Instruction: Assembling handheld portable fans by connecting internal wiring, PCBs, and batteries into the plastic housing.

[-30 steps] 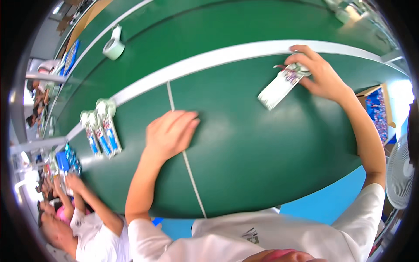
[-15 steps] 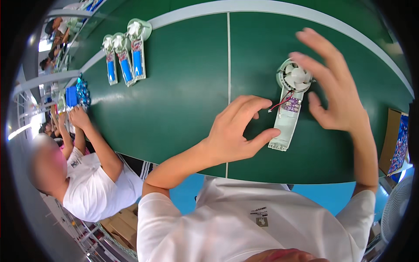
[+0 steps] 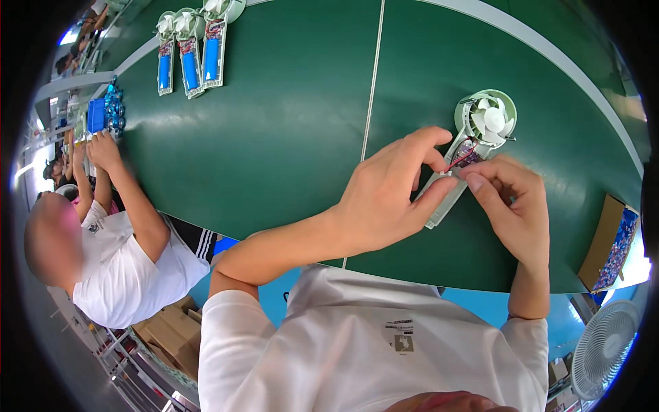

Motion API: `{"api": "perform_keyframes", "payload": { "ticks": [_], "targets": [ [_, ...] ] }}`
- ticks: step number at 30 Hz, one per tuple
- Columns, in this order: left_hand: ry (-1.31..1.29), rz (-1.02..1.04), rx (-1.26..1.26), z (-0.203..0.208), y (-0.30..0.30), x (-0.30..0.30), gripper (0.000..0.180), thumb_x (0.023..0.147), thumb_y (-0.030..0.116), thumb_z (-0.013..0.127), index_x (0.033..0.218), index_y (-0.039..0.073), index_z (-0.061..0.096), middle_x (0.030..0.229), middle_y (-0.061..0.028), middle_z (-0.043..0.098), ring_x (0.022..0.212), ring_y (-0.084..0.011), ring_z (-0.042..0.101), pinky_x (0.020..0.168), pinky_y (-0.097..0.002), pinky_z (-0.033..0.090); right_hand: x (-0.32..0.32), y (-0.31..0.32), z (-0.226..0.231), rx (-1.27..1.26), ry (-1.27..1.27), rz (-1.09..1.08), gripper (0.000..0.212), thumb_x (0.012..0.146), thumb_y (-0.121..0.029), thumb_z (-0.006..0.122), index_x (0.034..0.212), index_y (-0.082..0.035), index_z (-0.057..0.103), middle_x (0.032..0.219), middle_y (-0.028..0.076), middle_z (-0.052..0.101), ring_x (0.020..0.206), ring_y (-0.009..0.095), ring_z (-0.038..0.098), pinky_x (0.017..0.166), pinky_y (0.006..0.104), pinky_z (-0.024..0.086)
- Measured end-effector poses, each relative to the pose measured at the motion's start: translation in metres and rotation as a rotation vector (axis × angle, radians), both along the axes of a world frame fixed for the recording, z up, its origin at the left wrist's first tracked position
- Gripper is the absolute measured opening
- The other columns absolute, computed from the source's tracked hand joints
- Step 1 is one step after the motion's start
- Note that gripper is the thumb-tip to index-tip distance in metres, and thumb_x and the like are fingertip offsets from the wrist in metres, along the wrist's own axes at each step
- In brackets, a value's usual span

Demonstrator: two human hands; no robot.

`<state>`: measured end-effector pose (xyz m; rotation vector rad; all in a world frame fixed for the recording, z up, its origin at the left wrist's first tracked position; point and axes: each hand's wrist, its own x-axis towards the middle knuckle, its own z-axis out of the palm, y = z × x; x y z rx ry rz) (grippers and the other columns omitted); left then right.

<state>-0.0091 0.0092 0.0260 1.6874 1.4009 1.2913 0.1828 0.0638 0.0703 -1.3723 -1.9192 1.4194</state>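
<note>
A pale green handheld fan with its casing open lies at a slant on the green table; its white fan blades (image 3: 493, 120) face up at the far end. Below them, a purple circuit board (image 3: 468, 155) and red and black wires (image 3: 458, 156) show in the handle (image 3: 446, 204). My left hand (image 3: 388, 189) reaches over the handle's left side, thumb and a finger closed about the small white plug (image 3: 445, 173) on the wires, forefinger raised. My right hand (image 3: 511, 199) is at the handle's right side, thumb and forefinger pinched beside the board; what they hold is hidden.
Several similar open fans with blue batteries (image 3: 190, 70) lie at the far left. A person in a white shirt (image 3: 134, 254) works at the left, by a blue box (image 3: 96, 115). An open carton (image 3: 607, 247) stands right; a white fan (image 3: 604, 350) is below it.
My right hand has come down from beside the fan head to the circuit board and closed into a pinch. My left hand has closed in on the plug. The fan's handle now slants more.
</note>
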Motion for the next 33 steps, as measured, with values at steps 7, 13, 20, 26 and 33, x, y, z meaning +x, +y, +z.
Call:
{"api": "perform_keyframes", "payload": {
  "ticks": [7,13,20,26,33],
  "targets": [
    [-0.059,-0.047,-0.021,-0.001,-0.001,0.004,0.066,0.078,-0.004,0.076,0.135,0.005,0.045,0.089,-0.0022,0.066,0.053,-0.0028,0.04,0.043,-0.0182,0.031,0.001,-0.003,-0.006,-0.245,0.115,-0.059,0.014,0.092,-0.003,0.064,0.103,0.005,0.07,0.08,-0.004,0.058,0.068,0.0,0.048,0.058,0.0181,0.035],
    [-0.103,-0.039,0.014,-0.004,0.0,0.006,0.069,0.078,-0.008,0.075,0.138,0.005,0.042,0.089,-0.0024,0.067,0.051,-0.0015,0.039,0.043,-0.0169,0.031,0.002,-0.002,-0.01,-0.328,0.189,-0.104,0.015,0.091,-0.003,0.066,0.103,0.006,0.069,0.084,-0.001,0.065,0.073,0.002,0.055,0.063,0.0167,0.041],
    [-0.072,-0.089,0.017,-0.005,0.002,0.005,0.067,0.079,0.001,0.079,0.137,0.005,0.044,0.088,-0.0041,0.068,0.049,-0.0034,0.038,0.043,-0.0186,0.032,0.005,0.002,-0.016,-0.406,0.291,-0.123,0.013,0.09,-0.003,0.066,0.099,0.006,0.07,0.087,0.003,0.07,0.076,0.006,0.062,0.072,0.0189,0.048],
    [0.001,-0.015,0.111,-0.003,0.006,0.005,0.058,0.072,0.013,0.087,0.12,0.006,0.057,0.089,-0.002,0.062,0.052,-0.0076,0.042,0.043,-0.0223,0.034,0.011,0.007,-0.021,-0.354,0.223,-0.192,0.013,0.088,-0.006,0.067,0.095,0.003,0.071,0.08,0.0,0.068,0.065,0.002,0.052,0.059,0.0182,0.039],
    [0.105,0.006,0.264,-0.012,0.006,0.008,0.026,0.072,0.008,0.085,0.09,0.005,0.066,0.082,-0.004,0.058,0.056,-0.0143,0.053,0.045,-0.0286,0.043,0.002,0.003,-0.018,-0.328,0.262,-0.236,0.011,0.089,-0.01,0.068,0.09,0.0,0.073,0.071,-0.005,0.062,0.056,-0.001,0.039,0.049,0.0191,0.024]
  ]
}}
